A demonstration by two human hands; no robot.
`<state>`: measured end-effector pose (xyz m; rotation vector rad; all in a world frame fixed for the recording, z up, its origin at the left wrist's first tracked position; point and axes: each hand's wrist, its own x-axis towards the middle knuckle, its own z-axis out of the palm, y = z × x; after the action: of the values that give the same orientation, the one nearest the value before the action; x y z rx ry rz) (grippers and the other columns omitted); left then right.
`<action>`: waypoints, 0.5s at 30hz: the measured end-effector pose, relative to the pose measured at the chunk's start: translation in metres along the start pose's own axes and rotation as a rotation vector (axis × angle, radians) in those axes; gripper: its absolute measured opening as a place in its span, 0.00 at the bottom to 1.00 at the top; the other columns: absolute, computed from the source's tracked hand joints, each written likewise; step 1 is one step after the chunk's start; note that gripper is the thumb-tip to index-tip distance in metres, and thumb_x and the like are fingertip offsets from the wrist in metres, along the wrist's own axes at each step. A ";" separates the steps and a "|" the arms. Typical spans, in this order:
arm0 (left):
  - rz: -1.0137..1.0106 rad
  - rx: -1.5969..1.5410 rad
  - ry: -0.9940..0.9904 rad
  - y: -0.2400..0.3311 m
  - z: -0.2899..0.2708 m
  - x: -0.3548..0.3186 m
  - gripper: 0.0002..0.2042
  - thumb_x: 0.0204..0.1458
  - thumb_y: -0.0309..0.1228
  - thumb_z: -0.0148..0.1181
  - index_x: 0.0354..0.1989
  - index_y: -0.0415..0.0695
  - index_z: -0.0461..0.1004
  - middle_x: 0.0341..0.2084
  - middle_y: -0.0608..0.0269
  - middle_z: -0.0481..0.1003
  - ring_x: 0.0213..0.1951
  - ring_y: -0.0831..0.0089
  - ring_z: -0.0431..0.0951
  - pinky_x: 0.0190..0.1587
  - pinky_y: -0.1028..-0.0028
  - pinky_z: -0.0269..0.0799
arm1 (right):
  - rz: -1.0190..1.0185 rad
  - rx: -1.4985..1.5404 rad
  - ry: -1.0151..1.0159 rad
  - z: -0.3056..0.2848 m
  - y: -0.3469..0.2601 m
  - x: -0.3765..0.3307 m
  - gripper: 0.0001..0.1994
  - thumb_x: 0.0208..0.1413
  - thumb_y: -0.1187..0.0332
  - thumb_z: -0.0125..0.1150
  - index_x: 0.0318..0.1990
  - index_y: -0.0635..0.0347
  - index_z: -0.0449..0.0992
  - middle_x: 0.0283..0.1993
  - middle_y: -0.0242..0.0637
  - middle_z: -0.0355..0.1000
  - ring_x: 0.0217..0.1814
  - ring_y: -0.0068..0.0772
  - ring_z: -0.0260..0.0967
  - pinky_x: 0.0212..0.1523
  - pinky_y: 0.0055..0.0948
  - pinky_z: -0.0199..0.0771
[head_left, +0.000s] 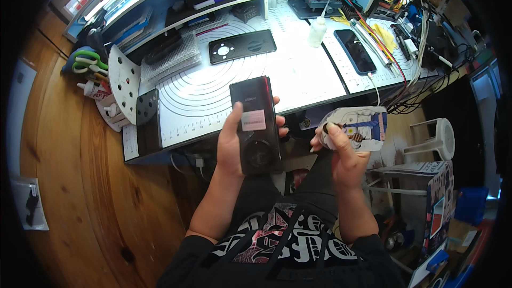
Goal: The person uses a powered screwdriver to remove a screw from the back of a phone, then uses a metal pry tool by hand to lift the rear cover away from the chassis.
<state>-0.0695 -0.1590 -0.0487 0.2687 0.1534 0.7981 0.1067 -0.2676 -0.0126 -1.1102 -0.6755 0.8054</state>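
Note:
My left hand point(230, 146) is closed around a dark glossy smartphone point(255, 96), thumb on one long side and fingertips on the other. The phone's back faces up, with a pale pinkish label and a round camera ring near its lower end. To the right, my right hand point(346, 157) pinches a flat white printed piece point(368, 128) with a blue and brown drawing and a rounded outline; its material is unclear. Both things are held above my lap, before the desk's front edge. On the desk beyond them lies a black phone case point(242, 47) with a round camera cutout.
The desk mat point(186, 101) carries bubble wrap point(173, 58), a dropper bottle point(317, 33) and another phone point(356, 52). Tweezers and cables crowd the right. A perforated white holder point(125, 82) stands left, near green-handled scissors point(88, 63). A white stool point(440, 141) is at right.

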 end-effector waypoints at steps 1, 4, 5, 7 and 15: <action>-0.004 -0.009 -0.071 -0.002 0.003 -0.001 0.33 0.70 0.51 0.35 0.69 0.32 0.57 0.57 0.38 0.71 0.45 0.51 0.82 0.47 0.57 0.83 | -0.030 0.008 0.031 -0.001 -0.001 0.003 0.07 0.62 0.74 0.56 0.42 0.70 0.76 0.31 0.42 0.77 0.31 0.34 0.78 0.32 0.31 0.81; -0.065 -0.056 -0.233 -0.009 0.005 -0.007 0.37 0.69 0.56 0.28 0.70 0.33 0.56 0.61 0.34 0.67 0.46 0.45 0.81 0.48 0.53 0.82 | -0.056 0.005 -0.018 0.005 -0.008 0.006 0.08 0.63 0.73 0.56 0.43 0.70 0.77 0.32 0.42 0.78 0.32 0.33 0.78 0.35 0.32 0.82; -0.096 -0.044 -0.236 -0.012 0.007 -0.009 0.37 0.69 0.55 0.28 0.70 0.33 0.56 0.61 0.34 0.67 0.46 0.44 0.80 0.48 0.52 0.82 | -0.014 0.077 -0.041 0.009 -0.015 0.005 0.07 0.63 0.74 0.57 0.42 0.70 0.77 0.33 0.43 0.78 0.33 0.33 0.79 0.35 0.31 0.82; -0.150 -0.016 -0.239 -0.017 0.010 -0.013 0.36 0.69 0.55 0.28 0.70 0.33 0.55 0.62 0.33 0.66 0.47 0.43 0.80 0.48 0.49 0.81 | 0.072 0.224 -0.094 0.019 -0.030 0.000 0.05 0.63 0.76 0.59 0.41 0.69 0.77 0.36 0.43 0.79 0.33 0.31 0.80 0.35 0.29 0.84; -0.182 -0.097 -0.127 -0.028 0.014 -0.023 0.42 0.67 0.58 0.26 0.64 0.23 0.61 0.54 0.32 0.72 0.43 0.42 0.79 0.42 0.47 0.80 | -0.069 0.089 -0.052 0.015 -0.016 0.003 0.04 0.62 0.76 0.61 0.41 0.68 0.78 0.33 0.36 0.78 0.31 0.25 0.78 0.29 0.22 0.76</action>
<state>-0.0630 -0.1967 -0.0422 0.2095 0.0187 0.6039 0.1003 -0.2612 0.0077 -0.9835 -0.7113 0.8000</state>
